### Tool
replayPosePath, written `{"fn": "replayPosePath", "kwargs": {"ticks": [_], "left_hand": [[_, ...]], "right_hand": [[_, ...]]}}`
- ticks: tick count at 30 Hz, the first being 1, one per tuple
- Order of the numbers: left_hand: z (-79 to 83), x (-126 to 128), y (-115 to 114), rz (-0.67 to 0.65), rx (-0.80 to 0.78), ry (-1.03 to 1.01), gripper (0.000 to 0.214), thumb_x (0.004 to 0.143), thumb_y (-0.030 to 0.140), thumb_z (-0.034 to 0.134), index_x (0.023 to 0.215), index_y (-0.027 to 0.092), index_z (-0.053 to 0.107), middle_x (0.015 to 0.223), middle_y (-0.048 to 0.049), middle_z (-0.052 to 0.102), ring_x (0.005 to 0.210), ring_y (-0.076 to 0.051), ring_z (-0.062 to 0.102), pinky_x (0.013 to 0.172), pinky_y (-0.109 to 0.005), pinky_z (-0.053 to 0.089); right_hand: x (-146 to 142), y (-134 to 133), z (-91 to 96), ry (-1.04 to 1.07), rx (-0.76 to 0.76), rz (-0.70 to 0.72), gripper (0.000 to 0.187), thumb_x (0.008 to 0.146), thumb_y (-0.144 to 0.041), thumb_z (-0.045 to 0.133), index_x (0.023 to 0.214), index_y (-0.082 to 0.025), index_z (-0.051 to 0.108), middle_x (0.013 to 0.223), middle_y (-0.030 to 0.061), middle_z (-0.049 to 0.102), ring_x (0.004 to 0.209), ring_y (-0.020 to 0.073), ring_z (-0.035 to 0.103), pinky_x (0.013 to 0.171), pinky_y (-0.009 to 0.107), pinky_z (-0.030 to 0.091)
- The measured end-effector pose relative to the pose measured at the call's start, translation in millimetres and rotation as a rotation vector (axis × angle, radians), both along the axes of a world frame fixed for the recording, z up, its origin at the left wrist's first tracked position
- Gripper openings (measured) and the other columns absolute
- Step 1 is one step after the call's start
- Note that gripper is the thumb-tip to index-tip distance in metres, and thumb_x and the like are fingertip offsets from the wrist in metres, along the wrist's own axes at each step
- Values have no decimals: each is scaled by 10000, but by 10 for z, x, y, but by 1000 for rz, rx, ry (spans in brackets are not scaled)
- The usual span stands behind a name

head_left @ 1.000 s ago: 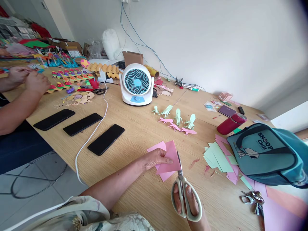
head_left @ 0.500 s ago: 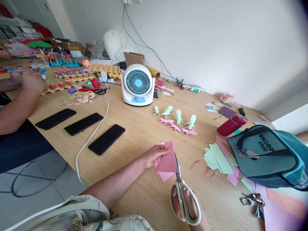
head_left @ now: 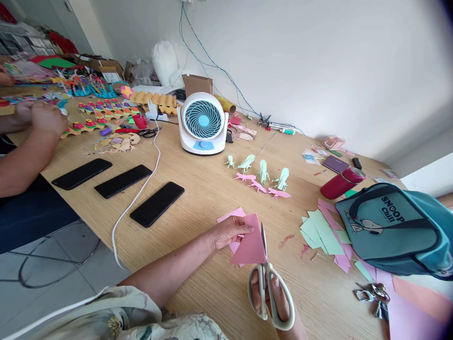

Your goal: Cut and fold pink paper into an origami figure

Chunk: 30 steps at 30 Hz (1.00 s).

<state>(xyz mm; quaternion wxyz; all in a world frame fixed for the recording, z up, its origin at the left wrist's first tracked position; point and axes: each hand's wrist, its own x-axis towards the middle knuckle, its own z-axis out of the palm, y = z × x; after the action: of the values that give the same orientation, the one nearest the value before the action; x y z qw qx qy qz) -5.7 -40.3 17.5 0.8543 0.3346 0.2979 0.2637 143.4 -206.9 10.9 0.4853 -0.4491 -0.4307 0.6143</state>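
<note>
My left hand [head_left: 229, 232] pinches a folded pink paper piece [head_left: 250, 245] by its left edge and holds it just above the wooden table [head_left: 212, 193]. My right hand [head_left: 274, 302] grips the pale handles of a pair of scissors [head_left: 268, 283], whose blades point up along the paper's right edge. More pink paper [head_left: 230, 216] lies flat under the held piece. Beyond, small green and pink folded paper figures [head_left: 262, 177] stand in a row.
A white desk fan [head_left: 202, 123] with a white cable [head_left: 136, 189], three black phones [head_left: 120, 182], a teal bag [head_left: 392, 226], a red bottle [head_left: 341, 182], paper scraps [head_left: 323, 233] and keys [head_left: 373, 293] are on the table. Another person's hands [head_left: 38, 118] work at far left among colourful crafts.
The pink piece has turned and dropped slightly in my left hand, and the scissors' blades now run higher along its right edge. The other person's hands barely moved.
</note>
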Motion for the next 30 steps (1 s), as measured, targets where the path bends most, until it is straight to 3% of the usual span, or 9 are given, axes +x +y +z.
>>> {"fn": "replayPosePath", "kwargs": {"ticks": [7,13,30], "left_hand": [[-8,-5,4,-18,12,8,446,501,377,923,817,125,734,825,-52,712,793,-151,627,790,-298,475],[25,-16,6,-22,21,9,424,514,375,918,795,121,729,813,-53,710,784,-149,623,777,-292,471],[42,-18,41,59,17,1,447,504,421,913,754,121,697,731,-20,660,698,-112,580,716,-245,429]], "right_hand": [[-17,12,40,12,22,5,587,891,-736,338,999,-227,607,604,13,523,526,173,482,552,335,440],[-10,29,36,-38,25,-7,482,959,-622,345,895,-218,600,544,3,501,489,146,414,492,307,358],[-11,21,48,-8,-15,28,486,924,-662,397,877,-216,584,525,-17,476,467,139,398,462,289,321]]}}
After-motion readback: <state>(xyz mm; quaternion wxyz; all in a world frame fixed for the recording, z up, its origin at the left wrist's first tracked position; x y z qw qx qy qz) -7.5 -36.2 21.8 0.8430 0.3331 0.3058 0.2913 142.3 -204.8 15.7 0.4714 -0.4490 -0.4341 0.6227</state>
